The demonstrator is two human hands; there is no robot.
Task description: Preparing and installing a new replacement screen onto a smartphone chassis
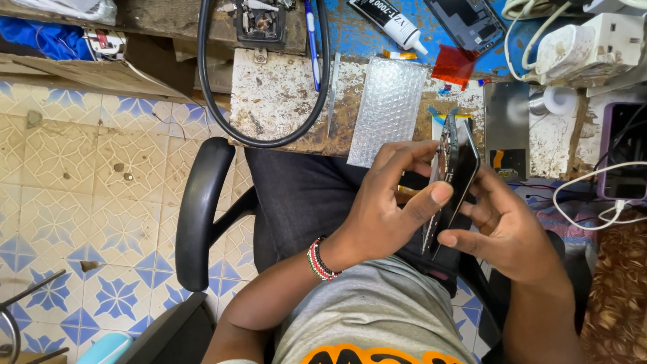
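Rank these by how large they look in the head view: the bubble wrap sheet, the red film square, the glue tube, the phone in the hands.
1. Bubble wrap sheet
2. Phone, seen edge-on and nearer the camera, so unsure against the wrap
3. Glue tube, partly cut off by the frame
4. Red film square

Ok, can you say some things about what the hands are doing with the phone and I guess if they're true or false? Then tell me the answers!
1. Both hands hold the phone over the person's lap. True: the left hand and the right hand both grip it.
2. The phone lies flat on the workbench. False: it is held up on its edge, above the lap.
3. A beaded bracelet sits on the left wrist. True.
4. The bubble wrap is on the floor. False: it lies on the workbench.
5. The phone looks split open, two thin layers apart at the top. True.
6. The chair armrest is white. False: it is black.
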